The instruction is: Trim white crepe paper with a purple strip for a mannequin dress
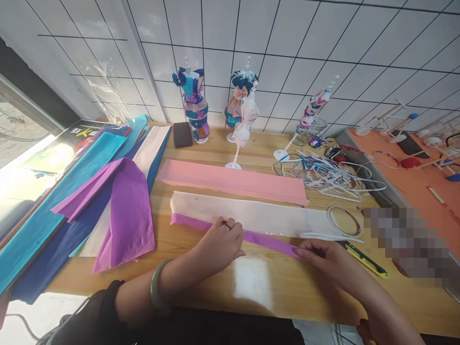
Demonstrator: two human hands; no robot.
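From where I stand, two bare hands are on a thin-looking purple strip, on the near side of a wide white strip. The right hand pinches the purple strip's right end between thumb and fingers. The left hand curls its fingers over the middle; I cannot tell whether they grip or only press. Left of those fingers the strip runs unheld, so an uneven pull could skew it, and a hard tug between the hands might tear it. White cord, just beyond the right fingers, could snag. A yellow-and-black cutter lies right of them, where a sideways sweep might knock it.
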